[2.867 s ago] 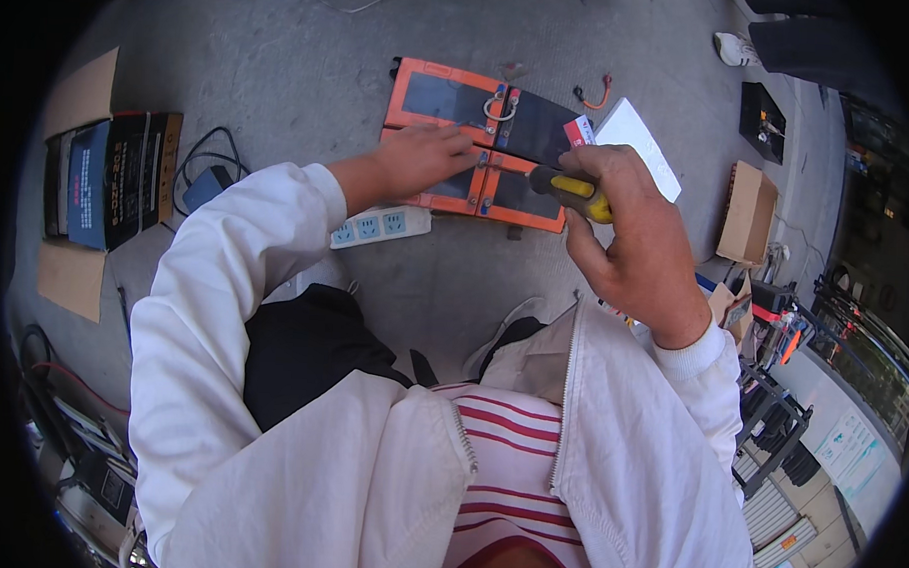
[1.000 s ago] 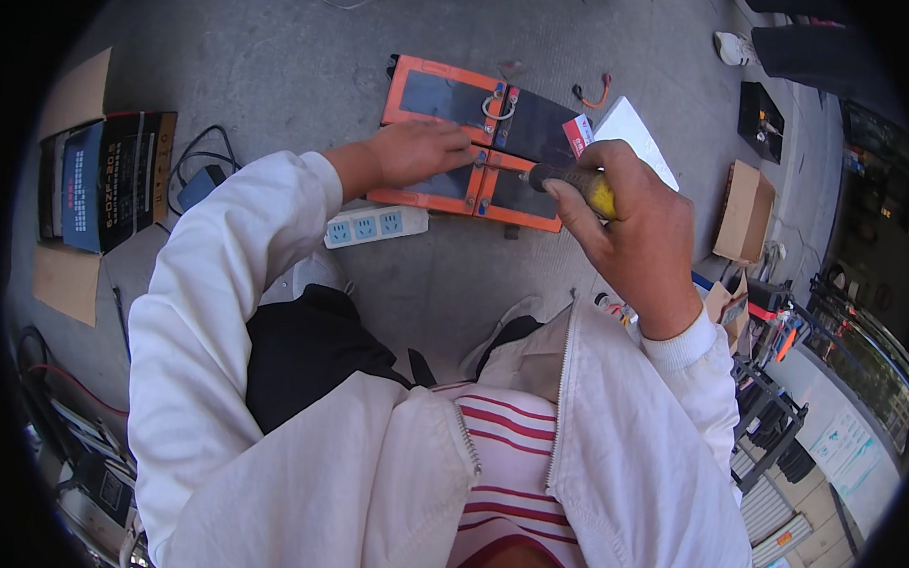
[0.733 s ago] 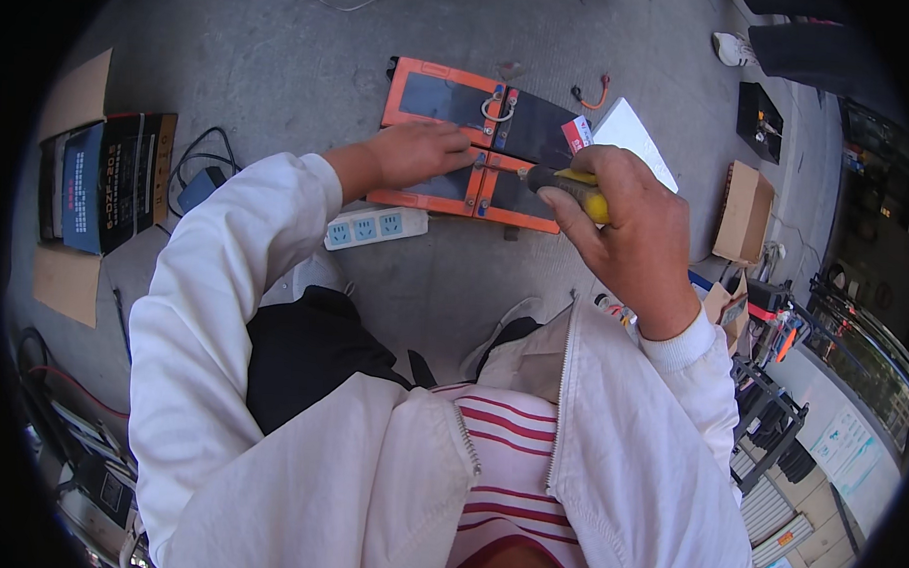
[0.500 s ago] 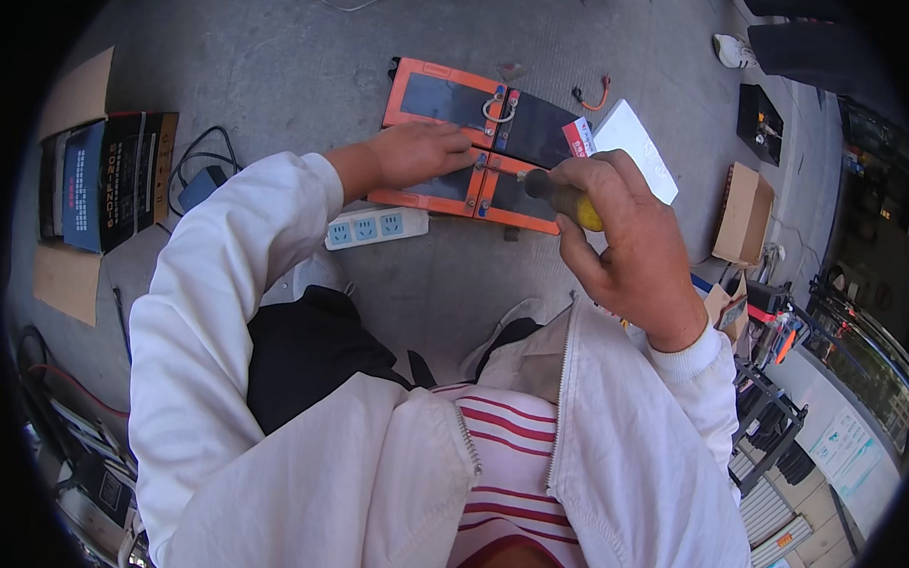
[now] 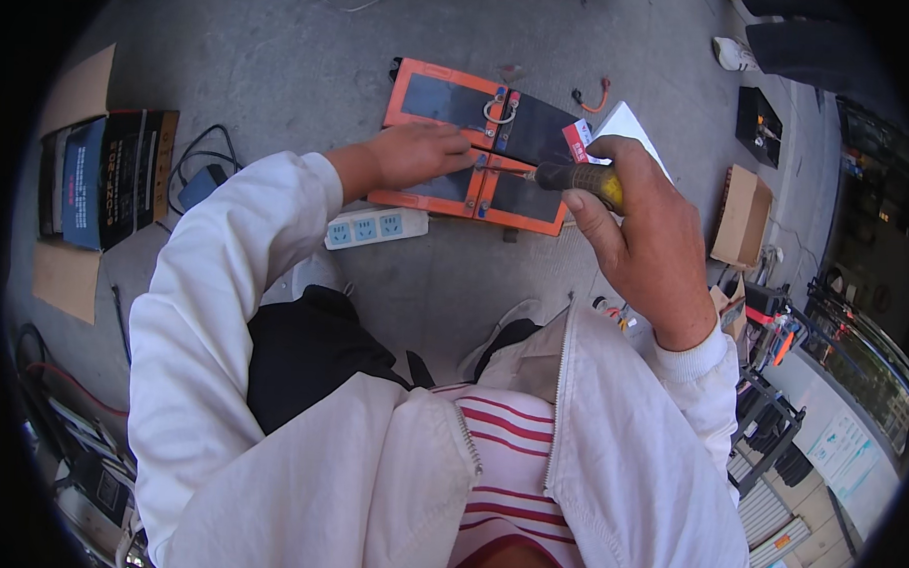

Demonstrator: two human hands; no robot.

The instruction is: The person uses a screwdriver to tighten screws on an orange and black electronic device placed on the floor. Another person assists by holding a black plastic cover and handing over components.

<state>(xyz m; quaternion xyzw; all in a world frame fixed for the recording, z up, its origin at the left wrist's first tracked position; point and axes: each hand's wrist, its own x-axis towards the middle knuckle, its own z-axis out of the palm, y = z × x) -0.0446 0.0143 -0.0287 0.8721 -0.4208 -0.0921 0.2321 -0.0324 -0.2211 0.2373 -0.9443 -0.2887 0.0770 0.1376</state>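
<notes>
Four flat orange and dark batteries (image 5: 446, 93) lie in a two-by-two group on the concrete floor, with a short cable loop (image 5: 497, 115) at their upper terminals. My left hand (image 5: 414, 154) rests over the left lower battery, fingers lightly bent, tips beside a terminal at the middle seam. My right hand (image 5: 644, 246) grips a yellow and black screwdriver (image 5: 568, 177), whose shaft points left to that terminal near my left fingertips. Behind my right hand are a red card (image 5: 578, 136) and a white slab (image 5: 625, 125). A small orange cable (image 5: 601, 89) lies beyond.
A power strip (image 5: 376, 228) lies below the batteries. Left are an open carton (image 5: 70, 271) and a charger (image 5: 203, 185). Right are a black box (image 5: 758, 124), an open cardboard box (image 5: 742, 214) and piled equipment (image 5: 775, 415). Another person's shoe (image 5: 733, 53) is at upper right.
My right hand has shifted and turned with the screwdriver, its grip varying between frames and its handle now more level. My left hand has stayed at nearly the same place.
</notes>
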